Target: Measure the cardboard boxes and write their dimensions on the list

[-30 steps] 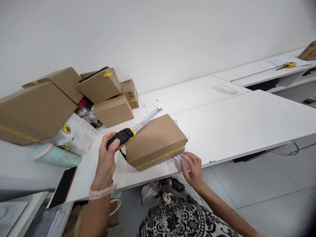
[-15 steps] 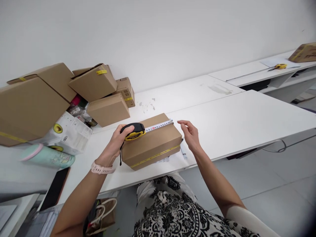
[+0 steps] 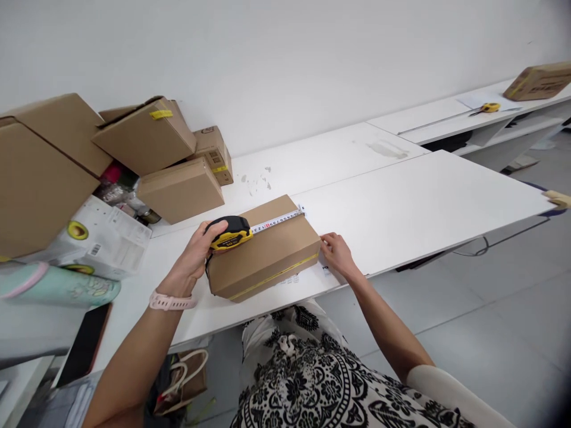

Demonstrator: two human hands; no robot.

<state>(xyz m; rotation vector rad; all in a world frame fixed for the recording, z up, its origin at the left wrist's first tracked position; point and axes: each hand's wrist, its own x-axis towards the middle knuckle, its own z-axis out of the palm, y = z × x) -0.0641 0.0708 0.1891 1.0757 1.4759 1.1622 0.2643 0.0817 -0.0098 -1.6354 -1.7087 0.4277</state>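
A closed cardboard box (image 3: 263,255) with a yellow tape line lies on the white table (image 3: 401,208) in front of me. My left hand (image 3: 196,252) grips a yellow and black tape measure (image 3: 229,232) at the box's far left corner. Its white blade (image 3: 276,221) stretches along the box's far top edge to the right corner. My right hand (image 3: 336,252) rests against the box's right end, fingers curled loosely on the table beside a paper sheet (image 3: 328,270) that pokes out from under the box.
A heap of cardboard boxes (image 3: 147,139) fills the table's left side, with a white avocado-printed carton (image 3: 96,238), a mint bottle (image 3: 57,285) and a dark phone (image 3: 84,342) nearer me. Far right, another table holds a box (image 3: 537,80) and a second tape measure (image 3: 489,107).
The tape measure came up onto the box's top edge, its blade now lying along it. My right hand rose from the paper, then dropped to the box's right end.
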